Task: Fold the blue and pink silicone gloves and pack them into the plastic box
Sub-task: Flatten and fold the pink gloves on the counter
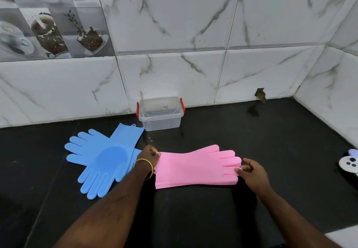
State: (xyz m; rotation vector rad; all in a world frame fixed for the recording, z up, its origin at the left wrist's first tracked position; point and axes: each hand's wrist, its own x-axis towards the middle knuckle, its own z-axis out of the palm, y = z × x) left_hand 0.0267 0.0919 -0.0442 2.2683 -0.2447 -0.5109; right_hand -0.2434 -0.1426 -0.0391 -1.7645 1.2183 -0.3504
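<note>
Two pink silicone gloves (193,167) lie stacked flat on the black counter, cuffs to the left and fingers to the right. My left hand (150,155) pinches the cuff end. My right hand (251,170) pinches the fingertips. Two blue silicone gloves (102,156) lie crossed on the counter to the left, one showing its bristled palm. The clear plastic box (160,115) with red clips stands open against the back wall, with nothing visible inside.
The black counter (271,141) meets marble-tiled walls at the back and right. A small hole (260,94) breaks the back wall's base. A white and black item (349,161) sits at the right edge. A gold bangle (144,168) circles my left wrist.
</note>
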